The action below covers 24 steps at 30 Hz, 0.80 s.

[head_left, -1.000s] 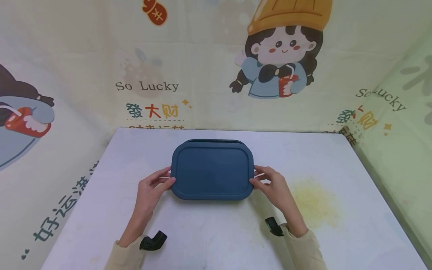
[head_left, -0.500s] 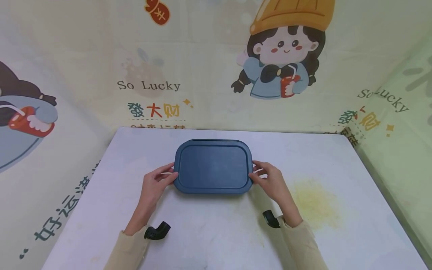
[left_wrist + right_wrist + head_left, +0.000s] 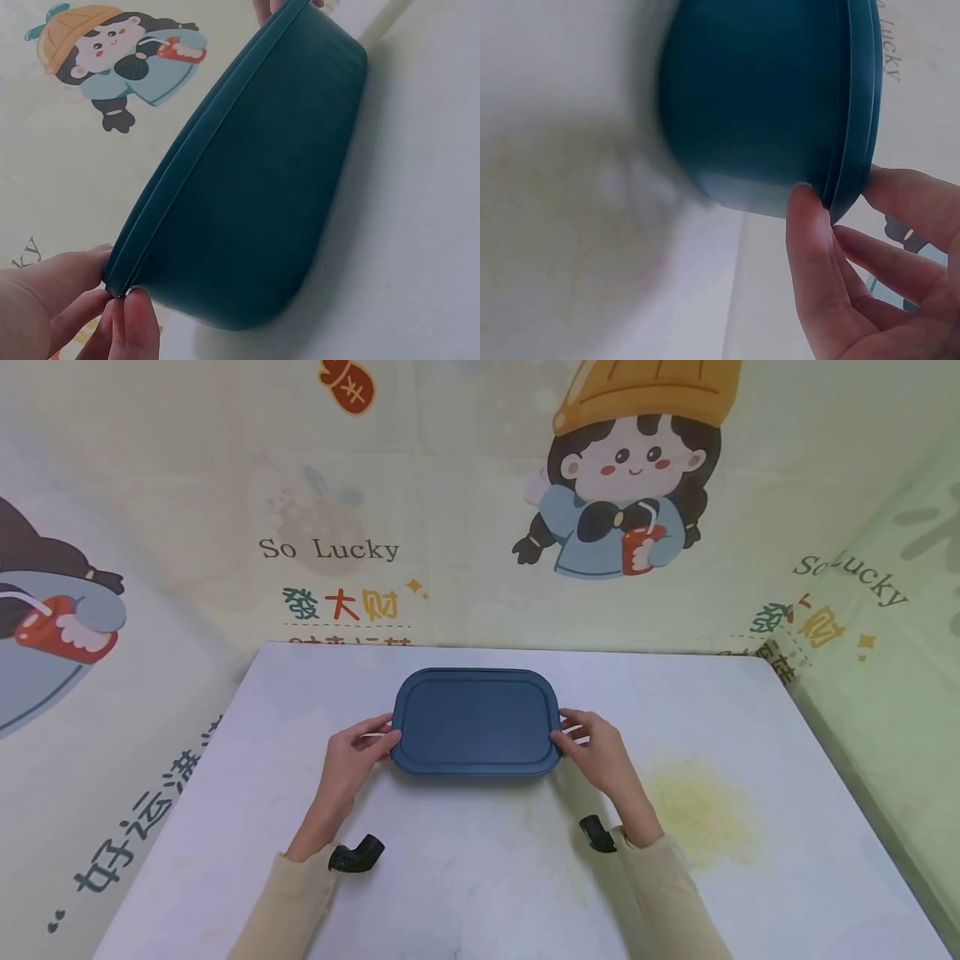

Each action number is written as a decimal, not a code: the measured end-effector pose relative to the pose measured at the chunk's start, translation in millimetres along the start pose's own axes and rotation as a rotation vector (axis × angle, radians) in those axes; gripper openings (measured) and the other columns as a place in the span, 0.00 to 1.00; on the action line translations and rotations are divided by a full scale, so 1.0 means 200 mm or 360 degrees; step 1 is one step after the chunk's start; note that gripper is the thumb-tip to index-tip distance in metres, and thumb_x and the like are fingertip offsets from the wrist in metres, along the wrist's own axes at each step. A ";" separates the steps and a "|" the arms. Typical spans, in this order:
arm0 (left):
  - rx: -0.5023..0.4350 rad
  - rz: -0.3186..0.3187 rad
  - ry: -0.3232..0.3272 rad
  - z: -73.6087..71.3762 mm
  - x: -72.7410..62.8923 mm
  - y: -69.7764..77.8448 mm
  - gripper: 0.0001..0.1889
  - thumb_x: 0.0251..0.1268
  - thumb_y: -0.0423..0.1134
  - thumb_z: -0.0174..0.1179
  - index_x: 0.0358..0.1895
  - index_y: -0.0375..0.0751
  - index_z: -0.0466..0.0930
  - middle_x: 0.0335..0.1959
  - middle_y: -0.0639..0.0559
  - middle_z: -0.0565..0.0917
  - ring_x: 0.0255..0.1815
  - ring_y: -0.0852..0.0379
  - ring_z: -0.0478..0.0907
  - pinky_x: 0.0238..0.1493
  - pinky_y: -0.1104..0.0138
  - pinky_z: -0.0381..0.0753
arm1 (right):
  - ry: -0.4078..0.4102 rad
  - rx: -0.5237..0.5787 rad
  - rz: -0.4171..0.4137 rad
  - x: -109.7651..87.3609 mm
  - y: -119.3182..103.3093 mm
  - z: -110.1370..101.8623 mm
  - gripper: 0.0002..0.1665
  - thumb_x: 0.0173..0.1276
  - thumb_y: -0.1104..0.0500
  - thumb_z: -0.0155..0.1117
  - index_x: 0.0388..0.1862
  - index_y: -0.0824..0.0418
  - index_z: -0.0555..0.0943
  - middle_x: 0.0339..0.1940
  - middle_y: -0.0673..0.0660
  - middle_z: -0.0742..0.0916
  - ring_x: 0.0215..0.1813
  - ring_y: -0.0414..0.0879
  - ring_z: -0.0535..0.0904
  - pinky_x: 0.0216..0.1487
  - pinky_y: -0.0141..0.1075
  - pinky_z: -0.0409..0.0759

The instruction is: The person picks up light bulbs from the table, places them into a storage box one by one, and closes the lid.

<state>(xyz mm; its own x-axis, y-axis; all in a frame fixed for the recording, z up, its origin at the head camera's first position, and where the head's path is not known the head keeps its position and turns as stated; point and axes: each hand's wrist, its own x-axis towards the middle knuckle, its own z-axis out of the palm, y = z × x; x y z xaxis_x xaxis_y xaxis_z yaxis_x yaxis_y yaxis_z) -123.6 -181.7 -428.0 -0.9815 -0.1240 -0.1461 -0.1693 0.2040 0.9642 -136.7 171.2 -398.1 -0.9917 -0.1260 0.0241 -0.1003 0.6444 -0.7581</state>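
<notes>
A dark blue rectangular lidded container [image 3: 476,722] with rounded corners is between my two hands in the head view. My left hand [image 3: 358,756] pinches its left end at the rim, thumb in front. At the right end, my right hand [image 3: 596,747] grips the rim the same way. The left wrist view shows the container's [image 3: 247,172] smooth side wall, with the fingers at the lid's edge. In the right wrist view, a thumb and fingers hold the rim of the container [image 3: 757,97]. Its inside is hidden. Whether its base touches the table cannot be told.
The white table [image 3: 480,877] has a yellow stain [image 3: 701,810] on the right. A printed cloth backdrop [image 3: 465,510] hangs behind and beside it. A black wrist camera [image 3: 358,853] sits at the left cuff, another black camera [image 3: 597,833] at the right.
Both hands have carried the container away from me, toward the table's back edge. It looks smaller and its top shows flatter. The grip at both ends stays the same.
</notes>
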 end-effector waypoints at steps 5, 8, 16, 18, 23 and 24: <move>-0.0005 0.0002 -0.0001 0.00 0.02 0.01 0.24 0.65 0.45 0.67 0.63 0.43 0.79 0.51 0.43 0.80 0.38 0.63 0.82 0.42 0.69 0.85 | 0.0033 0.0013 -0.0019 0.03 0.01 0.01 0.26 0.70 0.60 0.65 0.64 0.71 0.75 0.50 0.67 0.84 0.46 0.58 0.85 0.47 0.47 0.85; -0.0008 0.0010 0.0004 0.01 0.04 0.00 0.24 0.66 0.45 0.66 0.63 0.43 0.79 0.51 0.43 0.80 0.38 0.63 0.82 0.42 0.69 0.85 | 0.0046 0.0023 -0.0029 0.04 0.01 0.02 0.26 0.70 0.60 0.65 0.64 0.70 0.75 0.51 0.67 0.84 0.47 0.57 0.84 0.49 0.47 0.84; -0.0003 0.0018 0.0028 0.01 0.07 -0.01 0.24 0.66 0.45 0.66 0.62 0.40 0.79 0.48 0.43 0.80 0.34 0.64 0.81 0.40 0.71 0.84 | 0.0054 0.0025 -0.0044 0.07 0.02 0.02 0.25 0.70 0.59 0.65 0.63 0.69 0.76 0.51 0.67 0.83 0.49 0.58 0.84 0.50 0.49 0.84; -0.0011 -0.0001 0.0034 0.01 0.08 0.00 0.23 0.66 0.45 0.66 0.62 0.40 0.79 0.48 0.42 0.80 0.33 0.65 0.81 0.39 0.73 0.84 | 0.0057 0.0022 -0.0044 0.07 0.02 0.02 0.25 0.70 0.59 0.65 0.62 0.69 0.76 0.52 0.67 0.83 0.49 0.58 0.84 0.50 0.49 0.84; -0.0037 -0.0034 0.0038 0.01 0.09 0.00 0.24 0.66 0.45 0.66 0.63 0.40 0.79 0.50 0.40 0.80 0.33 0.65 0.81 0.38 0.75 0.83 | 0.0060 0.0027 -0.0031 0.09 0.02 0.02 0.25 0.71 0.58 0.65 0.63 0.69 0.76 0.52 0.68 0.83 0.50 0.59 0.83 0.51 0.50 0.83; -0.0040 -0.0039 0.0040 0.01 0.09 0.01 0.24 0.66 0.45 0.66 0.63 0.40 0.79 0.51 0.40 0.79 0.33 0.66 0.81 0.38 0.75 0.83 | 0.0060 0.0030 -0.0027 0.09 0.02 0.02 0.25 0.71 0.58 0.65 0.63 0.69 0.76 0.53 0.68 0.83 0.50 0.59 0.83 0.51 0.50 0.83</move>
<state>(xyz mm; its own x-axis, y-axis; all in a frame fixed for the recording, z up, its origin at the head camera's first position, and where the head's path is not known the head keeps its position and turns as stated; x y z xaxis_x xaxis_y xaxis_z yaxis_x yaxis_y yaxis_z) -140.9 -181.1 -430.0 -0.9745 -0.1529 -0.1645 -0.1906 0.1759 0.9658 -154.4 168.5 -403.3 -0.9922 -0.1081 0.0616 -0.1162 0.6281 -0.7694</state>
